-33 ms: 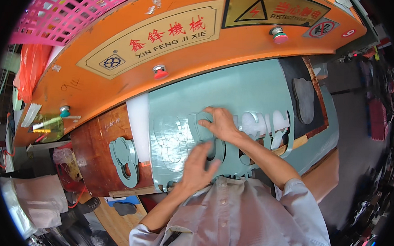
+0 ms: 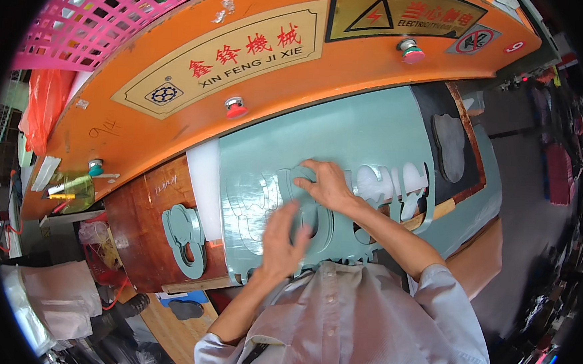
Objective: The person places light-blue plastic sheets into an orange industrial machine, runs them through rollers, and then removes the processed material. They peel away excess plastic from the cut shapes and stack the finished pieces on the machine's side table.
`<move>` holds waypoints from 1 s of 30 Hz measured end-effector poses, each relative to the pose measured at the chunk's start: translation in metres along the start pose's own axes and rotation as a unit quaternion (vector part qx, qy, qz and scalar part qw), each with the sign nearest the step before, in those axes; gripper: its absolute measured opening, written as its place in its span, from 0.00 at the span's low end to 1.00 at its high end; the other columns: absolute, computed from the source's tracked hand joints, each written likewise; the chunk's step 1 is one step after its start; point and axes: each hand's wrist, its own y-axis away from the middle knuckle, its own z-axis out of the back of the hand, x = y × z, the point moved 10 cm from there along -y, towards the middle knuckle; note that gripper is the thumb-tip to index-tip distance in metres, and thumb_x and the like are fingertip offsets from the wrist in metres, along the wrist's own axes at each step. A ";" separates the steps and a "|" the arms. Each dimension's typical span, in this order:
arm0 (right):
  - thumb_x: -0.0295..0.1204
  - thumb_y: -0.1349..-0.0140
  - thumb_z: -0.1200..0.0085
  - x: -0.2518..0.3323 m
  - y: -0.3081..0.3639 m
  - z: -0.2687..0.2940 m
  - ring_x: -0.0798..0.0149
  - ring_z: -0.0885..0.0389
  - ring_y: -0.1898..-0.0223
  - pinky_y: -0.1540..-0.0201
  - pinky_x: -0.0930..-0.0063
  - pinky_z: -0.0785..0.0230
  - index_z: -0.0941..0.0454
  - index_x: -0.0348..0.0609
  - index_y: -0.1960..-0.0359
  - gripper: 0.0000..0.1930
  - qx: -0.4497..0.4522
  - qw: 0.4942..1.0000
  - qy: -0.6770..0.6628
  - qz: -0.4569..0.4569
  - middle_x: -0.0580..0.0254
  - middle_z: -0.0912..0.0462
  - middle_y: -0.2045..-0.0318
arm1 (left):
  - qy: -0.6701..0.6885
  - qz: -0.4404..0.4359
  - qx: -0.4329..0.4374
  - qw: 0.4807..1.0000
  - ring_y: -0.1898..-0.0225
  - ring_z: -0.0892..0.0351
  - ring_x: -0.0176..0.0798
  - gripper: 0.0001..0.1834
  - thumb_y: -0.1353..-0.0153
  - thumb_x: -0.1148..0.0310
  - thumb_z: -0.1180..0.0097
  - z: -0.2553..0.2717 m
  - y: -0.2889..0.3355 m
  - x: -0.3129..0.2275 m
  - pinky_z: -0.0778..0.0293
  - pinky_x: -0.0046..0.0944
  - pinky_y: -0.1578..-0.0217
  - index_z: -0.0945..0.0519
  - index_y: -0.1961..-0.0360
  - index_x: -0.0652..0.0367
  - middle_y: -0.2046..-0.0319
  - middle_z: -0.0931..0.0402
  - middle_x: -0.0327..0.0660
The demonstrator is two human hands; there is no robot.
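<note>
A wide grey-green sheet (image 2: 375,127) lies on the machine bed, with several sole-shaped outlines and cut-out holes along its near part. My right hand (image 2: 328,185) is at the middle of the sheet, thumb and curled fingers gripping the far end of a raised sole-shaped green piece (image 2: 291,180). Just left of that piece's near end, my left hand (image 2: 281,245) hovers, its fingers stretched and the thumb apart. Motion smears its fingertips, and nothing shows in it. Part of the green piece is hidden behind my hands.
An orange machine beam (image 2: 352,65) with red push buttons (image 2: 235,107) spans the far side. Left of the sheet, green sole-shaped pieces (image 2: 185,232) rest on a brown board (image 2: 144,240). A grey sole shape (image 2: 448,148) lies at the right; a pink basket (image 2: 95,16) stands far left.
My left hand has shifted slightly to the left, away from the near end of the green piece. My right hand stays in place.
</note>
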 end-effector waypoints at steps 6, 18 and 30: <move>0.28 0.34 0.32 0.008 0.020 0.016 0.41 0.12 0.57 0.52 0.57 0.20 0.15 0.30 0.48 0.16 -0.096 0.990 -0.058 0.088 0.41 0.11 0.54 | -0.126 -0.063 -0.007 0.990 0.27 0.33 0.63 0.22 0.29 0.79 0.49 -0.004 -0.110 0.079 0.38 0.57 0.27 0.20 0.35 0.63 0.34 0.24 0.54; 0.20 0.41 0.33 0.062 0.095 0.033 0.56 0.14 0.65 0.65 0.64 0.21 0.15 0.36 0.59 0.09 -0.188 0.915 0.007 0.357 0.56 0.13 0.65 | -0.190 -0.052 0.008 0.980 0.26 0.32 0.57 0.21 0.32 0.80 0.45 -0.023 -0.124 0.107 0.37 0.55 0.26 0.17 0.39 0.60 0.33 0.23 0.48; 0.24 0.38 0.31 0.018 0.044 0.035 0.48 0.15 0.63 0.60 0.59 0.22 0.17 0.35 0.54 0.12 -0.133 0.968 -0.084 0.195 0.50 0.14 0.64 | 0.076 0.225 0.047 0.970 0.72 0.19 0.32 0.13 0.26 0.69 0.38 -0.021 -0.089 0.122 0.24 0.36 0.69 0.16 0.53 0.71 0.72 0.14 0.44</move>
